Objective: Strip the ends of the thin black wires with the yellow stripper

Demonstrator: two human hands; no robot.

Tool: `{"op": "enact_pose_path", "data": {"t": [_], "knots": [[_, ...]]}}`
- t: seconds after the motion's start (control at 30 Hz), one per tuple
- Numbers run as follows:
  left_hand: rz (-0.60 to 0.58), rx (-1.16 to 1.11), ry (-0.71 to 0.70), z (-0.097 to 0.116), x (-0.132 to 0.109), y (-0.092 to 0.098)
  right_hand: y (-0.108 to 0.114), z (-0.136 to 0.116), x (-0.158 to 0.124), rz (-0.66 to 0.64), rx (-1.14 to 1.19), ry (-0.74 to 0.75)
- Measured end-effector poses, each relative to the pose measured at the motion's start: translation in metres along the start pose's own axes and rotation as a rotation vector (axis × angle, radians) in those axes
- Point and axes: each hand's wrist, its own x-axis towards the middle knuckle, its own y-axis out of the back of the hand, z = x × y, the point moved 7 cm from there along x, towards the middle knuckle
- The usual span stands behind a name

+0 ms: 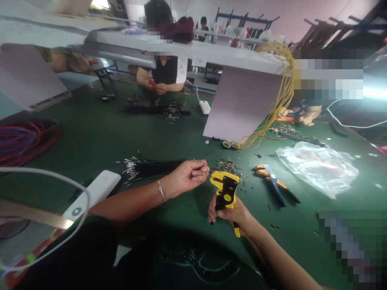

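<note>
In the head view my right hand [232, 211] is wrapped round the handles of a yellow and black wire stripper [226, 189], its jaws pointing up and to the left. My left hand [192, 175] is closed in a pinch just left of the jaws, fingertips together. Whatever lies between those fingertips is too small to make out. Under and behind the left hand lies a bundle of black wires [157, 167] with bare, pale ends at the left. Just beyond the stripper is a small heap of short cut bits [228, 166].
A second wire stripper [272, 181] lies at right, near a clear plastic bag [320, 167]. Yellow wires [281, 100] hang from the shelf [238, 54]. Red and blue wire coils [27, 137] lie at left, a white power strip [93, 193] nearer. Co-workers' hands [157, 86] are across the table.
</note>
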Motion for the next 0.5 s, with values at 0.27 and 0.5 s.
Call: {"op": "enact_pose_path", "data": {"t": [0.27,0.5], "knots": [[-0.025,0.050,-0.006,-0.0012,0.0008,0.0001,0.0071,0.0025,-0.0005,-0.023,-0.075,-0.023],[-0.046,0.115,-0.019,0.0002,0.0033,0.0028,0.0062,0.0018,-0.0061,0.085,-0.135,-0.055]]}}
